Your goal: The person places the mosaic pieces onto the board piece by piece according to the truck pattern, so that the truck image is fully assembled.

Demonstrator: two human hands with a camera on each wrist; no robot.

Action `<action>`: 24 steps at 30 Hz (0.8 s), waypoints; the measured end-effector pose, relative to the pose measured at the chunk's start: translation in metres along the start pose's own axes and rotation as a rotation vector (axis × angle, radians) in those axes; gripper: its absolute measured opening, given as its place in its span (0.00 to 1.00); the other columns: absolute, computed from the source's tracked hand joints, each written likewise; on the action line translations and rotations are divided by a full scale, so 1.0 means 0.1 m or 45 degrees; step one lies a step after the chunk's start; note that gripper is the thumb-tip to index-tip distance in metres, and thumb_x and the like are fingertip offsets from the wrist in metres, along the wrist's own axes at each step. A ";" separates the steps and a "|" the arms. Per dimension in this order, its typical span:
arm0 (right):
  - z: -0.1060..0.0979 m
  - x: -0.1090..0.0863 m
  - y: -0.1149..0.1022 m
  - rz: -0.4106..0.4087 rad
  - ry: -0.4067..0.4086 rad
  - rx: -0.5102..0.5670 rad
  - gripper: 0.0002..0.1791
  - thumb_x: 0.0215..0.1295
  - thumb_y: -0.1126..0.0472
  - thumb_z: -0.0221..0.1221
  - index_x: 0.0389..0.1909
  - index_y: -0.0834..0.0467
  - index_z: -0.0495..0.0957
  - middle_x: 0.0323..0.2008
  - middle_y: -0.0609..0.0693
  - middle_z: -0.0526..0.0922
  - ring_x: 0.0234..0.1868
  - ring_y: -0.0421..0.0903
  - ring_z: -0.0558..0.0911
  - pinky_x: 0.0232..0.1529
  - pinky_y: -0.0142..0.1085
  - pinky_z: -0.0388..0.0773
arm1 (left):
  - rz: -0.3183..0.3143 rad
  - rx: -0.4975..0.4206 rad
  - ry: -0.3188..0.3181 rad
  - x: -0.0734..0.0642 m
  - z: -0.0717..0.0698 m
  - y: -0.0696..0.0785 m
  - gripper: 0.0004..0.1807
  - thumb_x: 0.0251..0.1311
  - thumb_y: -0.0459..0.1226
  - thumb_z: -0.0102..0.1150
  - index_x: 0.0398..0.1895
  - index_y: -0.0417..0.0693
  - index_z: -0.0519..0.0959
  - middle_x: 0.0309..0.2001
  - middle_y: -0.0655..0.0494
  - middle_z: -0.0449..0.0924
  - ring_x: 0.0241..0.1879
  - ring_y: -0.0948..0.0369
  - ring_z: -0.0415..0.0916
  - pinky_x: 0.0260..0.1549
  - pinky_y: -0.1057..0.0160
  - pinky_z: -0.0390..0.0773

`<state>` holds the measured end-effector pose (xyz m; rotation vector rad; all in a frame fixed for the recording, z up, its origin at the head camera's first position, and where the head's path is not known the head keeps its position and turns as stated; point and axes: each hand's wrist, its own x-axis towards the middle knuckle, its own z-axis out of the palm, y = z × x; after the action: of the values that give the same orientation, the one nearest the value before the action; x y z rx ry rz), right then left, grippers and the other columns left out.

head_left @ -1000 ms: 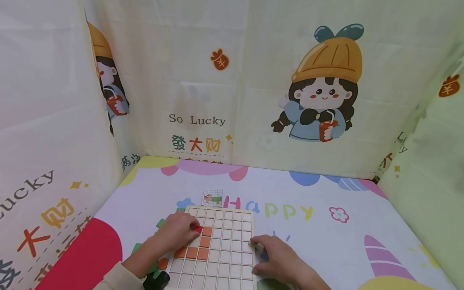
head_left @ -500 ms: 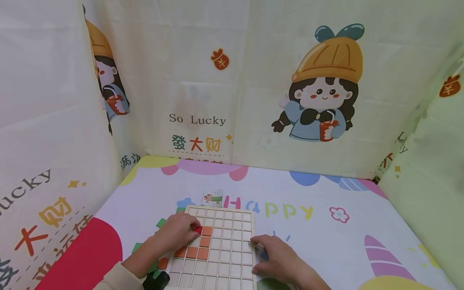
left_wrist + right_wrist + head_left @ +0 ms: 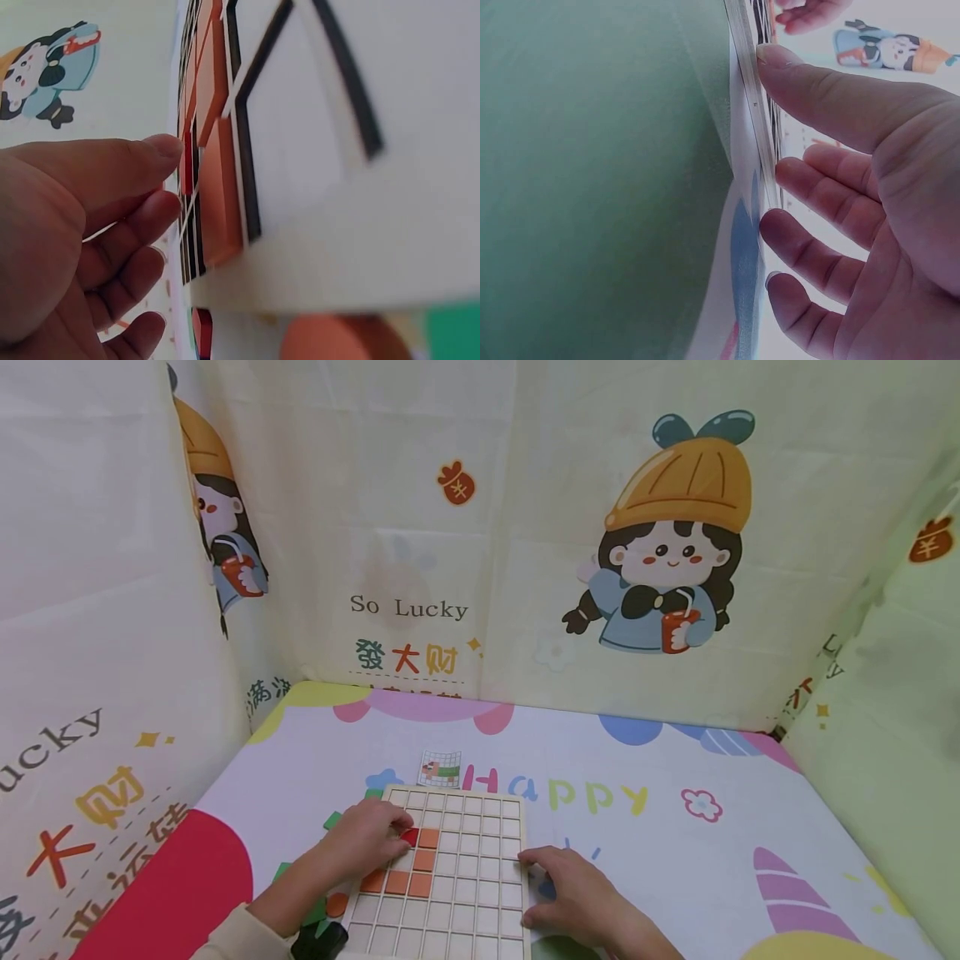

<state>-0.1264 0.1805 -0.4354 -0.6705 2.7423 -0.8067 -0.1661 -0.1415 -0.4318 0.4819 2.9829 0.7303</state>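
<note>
Head view. Board (image 3: 465, 893), one: pale, gridded, flat on the tabletop (image 3: 637, 868), between left hand (image 3: 369, 842) and right hand (image 3: 570, 889), so within reach of both. Orange tiles (image 3: 424, 860), five visible: set in its cells. Red tile (image 3: 409, 837), one: at the left hand, just left of the uppermost orange tile. Card (image 3: 439, 770), one: beyond the far edge, presumably for easy viewing. Green tiles (image 3: 332, 820), orange disc (image 3: 337, 906): along the left side, seemingly handy there.

Left wrist view. Thumb and forefinger appear to pinch the red tile, likely to guide it; whether it is fully seated I cannot tell.

Right wrist view. Fingers (image 3: 802, 244) relaxed, grasping nothing; thumb touches the board's edge, perhaps steadying it.
</note>
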 end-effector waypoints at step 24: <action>0.01 0.00 0.00 -0.031 0.021 -0.027 0.35 0.47 0.47 0.75 0.58 0.52 0.78 0.55 0.45 0.79 0.48 0.43 0.75 0.49 0.43 0.74 | -0.081 0.019 0.040 -0.10 -0.23 -0.42 0.14 0.54 0.34 0.72 0.45 0.48 0.86 0.38 0.60 0.80 0.42 0.56 0.70 0.45 0.50 0.76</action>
<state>-0.1255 0.1800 -0.4363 -0.7056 2.7663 -0.7931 -0.1713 -0.1901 -0.4303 0.3775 3.0193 0.7178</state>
